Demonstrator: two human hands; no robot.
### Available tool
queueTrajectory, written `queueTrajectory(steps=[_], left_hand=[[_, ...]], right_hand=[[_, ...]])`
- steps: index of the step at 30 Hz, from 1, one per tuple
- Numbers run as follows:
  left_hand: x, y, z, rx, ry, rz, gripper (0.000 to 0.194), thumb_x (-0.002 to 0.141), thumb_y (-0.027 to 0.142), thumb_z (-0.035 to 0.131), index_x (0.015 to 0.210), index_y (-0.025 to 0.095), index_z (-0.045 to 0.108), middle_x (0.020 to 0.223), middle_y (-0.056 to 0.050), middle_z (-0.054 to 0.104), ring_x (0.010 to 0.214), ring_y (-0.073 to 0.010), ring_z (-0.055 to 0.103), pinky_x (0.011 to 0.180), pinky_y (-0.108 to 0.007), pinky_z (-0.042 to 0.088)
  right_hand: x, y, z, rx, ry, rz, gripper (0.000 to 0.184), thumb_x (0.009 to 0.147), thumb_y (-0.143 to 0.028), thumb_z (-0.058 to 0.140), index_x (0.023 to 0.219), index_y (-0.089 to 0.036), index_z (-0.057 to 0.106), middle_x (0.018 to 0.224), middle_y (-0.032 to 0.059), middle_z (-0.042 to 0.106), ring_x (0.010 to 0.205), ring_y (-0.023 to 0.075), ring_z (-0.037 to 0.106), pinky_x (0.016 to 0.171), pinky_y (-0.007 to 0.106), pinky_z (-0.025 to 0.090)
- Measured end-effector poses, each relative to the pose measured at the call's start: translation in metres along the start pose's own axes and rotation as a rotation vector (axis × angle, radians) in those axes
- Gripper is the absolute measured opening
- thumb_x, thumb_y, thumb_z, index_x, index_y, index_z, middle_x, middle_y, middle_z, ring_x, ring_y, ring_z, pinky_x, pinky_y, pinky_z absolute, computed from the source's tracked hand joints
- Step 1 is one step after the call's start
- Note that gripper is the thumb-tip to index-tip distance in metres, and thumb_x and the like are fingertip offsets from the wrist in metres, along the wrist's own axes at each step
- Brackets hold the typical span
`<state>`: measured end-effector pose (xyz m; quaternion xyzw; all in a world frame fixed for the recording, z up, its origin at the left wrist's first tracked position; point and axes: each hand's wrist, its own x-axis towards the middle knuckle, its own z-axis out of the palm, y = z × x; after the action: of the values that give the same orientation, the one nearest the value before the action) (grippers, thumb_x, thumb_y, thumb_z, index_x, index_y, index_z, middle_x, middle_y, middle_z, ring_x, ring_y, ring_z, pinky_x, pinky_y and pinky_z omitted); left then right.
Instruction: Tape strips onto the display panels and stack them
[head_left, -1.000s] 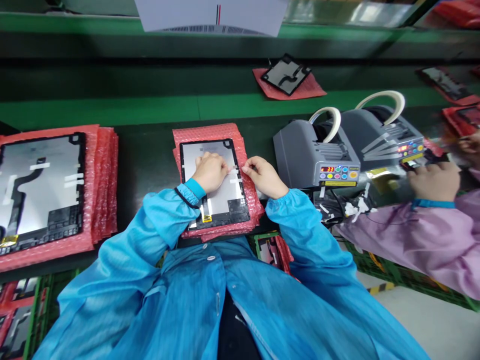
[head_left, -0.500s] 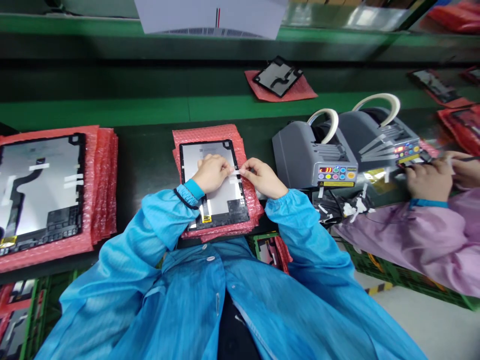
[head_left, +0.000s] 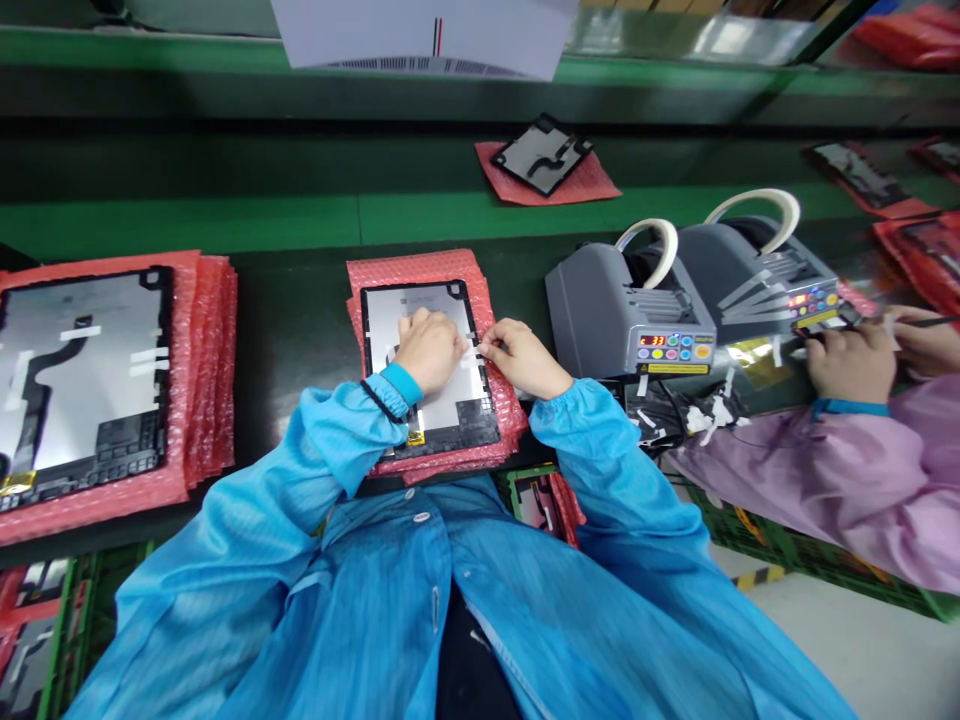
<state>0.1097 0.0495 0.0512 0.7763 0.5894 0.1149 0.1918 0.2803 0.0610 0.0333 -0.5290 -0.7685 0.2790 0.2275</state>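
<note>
A tablet screen panel (head_left: 459, 399) lies face down on a stack of pink bubble-wrap bags (head_left: 412, 269), its grey back and black frame showing. At its right edge is a short white tape strip (head_left: 472, 350). My left hand (head_left: 430, 350) rests over the panel, fingers curled and closed at the strip's inner end; its thumb side is partly hidden. Just outside the panel's edge, my right hand (head_left: 523, 357) pinches the outer end of the strip between thumb and fingers.
Another panel (head_left: 112, 385) lies on stacked pink bags at the left. Two grey tape dispensers (head_left: 630, 310) stand to the right. A co-worker's hands (head_left: 855, 360) work beyond them. A further panel (head_left: 544, 155) sits at the back, near a white paper sheet (head_left: 424, 35).
My left hand has shifted slightly right and down, its fingers now more curled over the tape. My right hand has barely moved. The panel at the back has slid left.
</note>
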Motion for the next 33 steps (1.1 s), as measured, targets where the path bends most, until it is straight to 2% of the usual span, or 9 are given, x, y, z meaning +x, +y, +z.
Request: queueTrajectory(steps=[7, 11, 15, 18, 19, 22, 26, 29, 33], left_hand=[[-0.004, 0.003, -0.003, 0.004, -0.034, -0.005, 0.025, 0.088, 0.029, 0.052, 0.069, 0.016, 0.062, 0.094, -0.014, 0.063, 0.107, -0.0332, 0.048, 0.091, -0.049, 0.034], [-0.001, 0.004, -0.005, 0.005, -0.010, -0.054, 0.017, 0.083, 0.032, 0.062, 0.077, 0.016, 0.062, 0.098, -0.013, 0.064, 0.110, -0.0345, 0.049, 0.092, -0.049, 0.036], [-0.010, -0.017, -0.028, -0.033, 0.124, -0.138, 0.015, 0.081, 0.028, 0.063, 0.092, 0.018, 0.062, 0.104, -0.010, 0.063, 0.109, -0.0316, 0.050, 0.093, -0.047, 0.039], [-0.037, -0.049, -0.047, -0.042, 0.315, -0.301, 0.016, 0.087, 0.035, 0.055, 0.091, 0.020, 0.061, 0.094, -0.008, 0.063, 0.100, -0.0278, 0.055, 0.090, -0.044, 0.043], [-0.048, -0.059, -0.050, -0.047, 0.316, -0.357, 0.019, 0.087, 0.038, 0.053, 0.086, 0.021, 0.060, 0.088, -0.007, 0.063, 0.094, -0.0267, 0.057, 0.088, -0.043, 0.044], [-0.078, -0.072, -0.042, -0.119, 0.158, -0.465, 0.028, 0.085, 0.045, 0.053, 0.070, 0.021, 0.055, 0.075, -0.006, 0.063, 0.078, -0.0235, 0.060, 0.076, -0.037, 0.045], [-0.089, -0.059, -0.017, -0.096, 0.161, -0.463, 0.027, 0.088, 0.036, 0.044, 0.068, 0.021, 0.053, 0.079, -0.007, 0.067, 0.079, -0.0219, 0.062, 0.072, -0.032, 0.044], [-0.086, -0.050, -0.012, -0.010, 0.181, -0.498, 0.029, 0.090, 0.031, 0.037, 0.069, 0.021, 0.053, 0.084, -0.009, 0.069, 0.084, -0.0240, 0.064, 0.071, -0.032, 0.043], [-0.084, -0.051, -0.022, -0.035, 0.251, -0.439, 0.029, 0.092, 0.032, 0.035, 0.074, 0.021, 0.055, 0.088, -0.009, 0.069, 0.087, -0.0229, 0.064, 0.071, -0.031, 0.043]], right_hand=[[-0.001, 0.004, 0.006, 0.075, 0.021, 0.085, 0.016, 0.074, -0.022, 0.065, 0.064, -0.021, 0.052, 0.072, 0.0010, 0.053, 0.075, 0.0181, 0.050, 0.084, 0.037, 0.040], [-0.003, 0.015, 0.017, 0.409, 0.094, 0.292, 0.033, 0.065, -0.038, 0.074, 0.073, -0.022, 0.046, 0.067, -0.0051, 0.048, 0.065, 0.0131, 0.046, 0.070, 0.029, 0.041], [-0.009, 0.022, 0.015, 0.648, 0.097, 0.394, 0.045, 0.062, -0.055, 0.073, 0.078, -0.022, 0.046, 0.064, -0.0065, 0.048, 0.060, 0.0110, 0.046, 0.062, 0.025, 0.040], [-0.019, 0.020, 0.009, 0.561, 0.130, 0.366, 0.040, 0.071, -0.057, 0.065, 0.079, -0.021, 0.049, 0.063, -0.0040, 0.052, 0.060, 0.0123, 0.048, 0.059, 0.026, 0.040], [-0.022, 0.017, 0.008, 0.484, 0.137, 0.338, 0.035, 0.073, -0.054, 0.064, 0.078, -0.021, 0.050, 0.062, -0.0035, 0.052, 0.060, 0.0129, 0.048, 0.058, 0.027, 0.040], [-0.029, 0.002, 0.008, 0.177, 0.206, 0.181, 0.019, 0.077, -0.038, 0.059, 0.072, -0.023, 0.048, 0.062, -0.0012, 0.052, 0.060, 0.0159, 0.048, 0.060, 0.030, 0.040], [-0.034, -0.025, 0.011, -0.078, 0.366, -0.010, 0.012, 0.082, -0.026, 0.048, 0.071, -0.024, 0.044, 0.073, 0.0061, 0.057, 0.072, 0.0212, 0.054, 0.069, 0.035, 0.041], [-0.035, -0.032, 0.011, 0.002, 0.376, 0.073, 0.008, 0.084, -0.028, 0.046, 0.078, -0.024, 0.044, 0.072, 0.0045, 0.058, 0.068, 0.0207, 0.055, 0.067, 0.033, 0.041], [-0.029, -0.022, 0.013, 0.407, 0.263, 0.337, 0.015, 0.079, -0.031, 0.055, 0.088, -0.023, 0.047, 0.061, -0.0024, 0.057, 0.055, 0.0170, 0.054, 0.060, 0.031, 0.044]])
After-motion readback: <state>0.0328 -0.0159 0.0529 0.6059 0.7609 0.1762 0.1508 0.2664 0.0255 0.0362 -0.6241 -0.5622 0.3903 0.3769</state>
